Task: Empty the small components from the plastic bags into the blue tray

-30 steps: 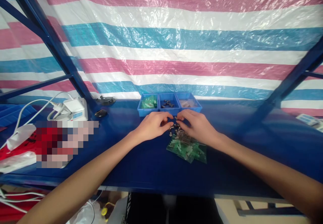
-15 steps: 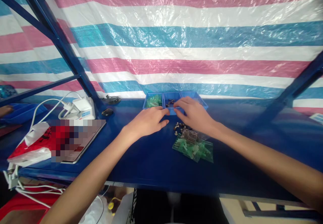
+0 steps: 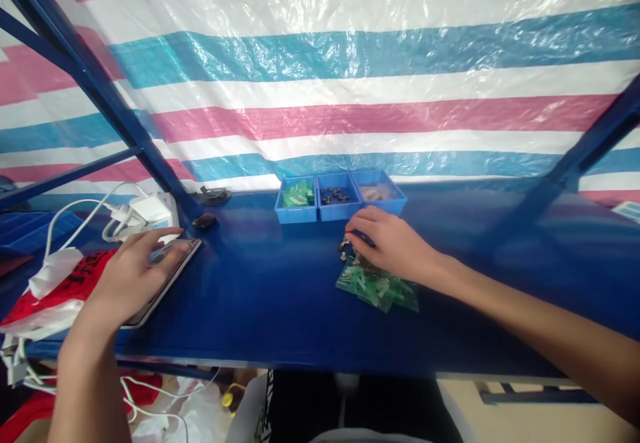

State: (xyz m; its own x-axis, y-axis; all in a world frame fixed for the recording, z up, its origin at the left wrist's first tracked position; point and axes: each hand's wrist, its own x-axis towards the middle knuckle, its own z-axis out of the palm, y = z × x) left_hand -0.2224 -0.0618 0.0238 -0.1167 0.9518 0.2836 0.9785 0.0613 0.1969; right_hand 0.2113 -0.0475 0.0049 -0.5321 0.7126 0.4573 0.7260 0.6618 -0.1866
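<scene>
My left hand (image 3: 135, 273), fingers spread, is over a flat, thin tablet-like device (image 3: 186, 256) with a pale edge, and hides most of it. Whether it touches the device I cannot tell. My right hand (image 3: 387, 240) is over a small pile of metal screw-like parts (image 3: 344, 255), thumb and fingertips pinched together; what lies between them is hidden. Just below that hand lies a clear bag (image 3: 377, 288) of green and whitish strips. Beyond it stand blue bins: one with green pieces (image 3: 299, 194), one with small dark metal parts (image 3: 335, 196), one with pale brownish pieces (image 3: 376, 192).
At the left are a white power strip (image 3: 157, 213) with cables, a red packet (image 3: 83, 283) and a small black object (image 3: 204, 221). A striped sheet (image 3: 350, 116) hangs behind the blue table (image 3: 260, 296). Blue metal posts (image 3: 107, 110) rise at both sides.
My left hand has moved from the bins far left to the flat device. My right hand has drawn back from the bins to the metal parts. The view has shifted slightly.
</scene>
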